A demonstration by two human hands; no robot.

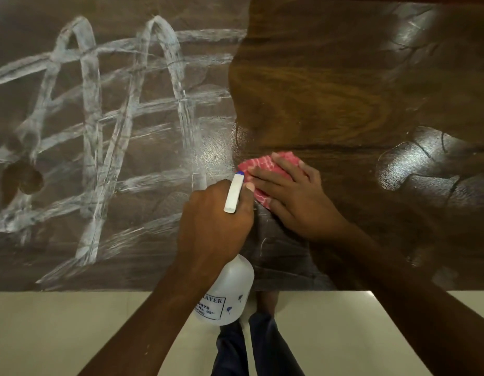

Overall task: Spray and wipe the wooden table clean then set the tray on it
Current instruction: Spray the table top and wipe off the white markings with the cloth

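Head view: the table is dark brown wood with a strong grain. Its left half is dull and crossed by a lattice of white smears, arched at the top. Its right half is glossy and bare, with a few pale wet-looking patches near the right edge.

The cloth, red with white lines, lies on the table where the two halves meet. The right hand presses flat on it, fingers straight and spread.

Just left of it, the left hand curls round the neck of a white bottle. The bottle's body hangs over the table's near edge, and its white nozzle, tipped blue, points at the cloth.

The label is partly hidden by the forearm; it seems to read "…RAYER", "0076" and "Rs. 99/-", with small blue marks beside it.

Below are pale floor and dark trousers.
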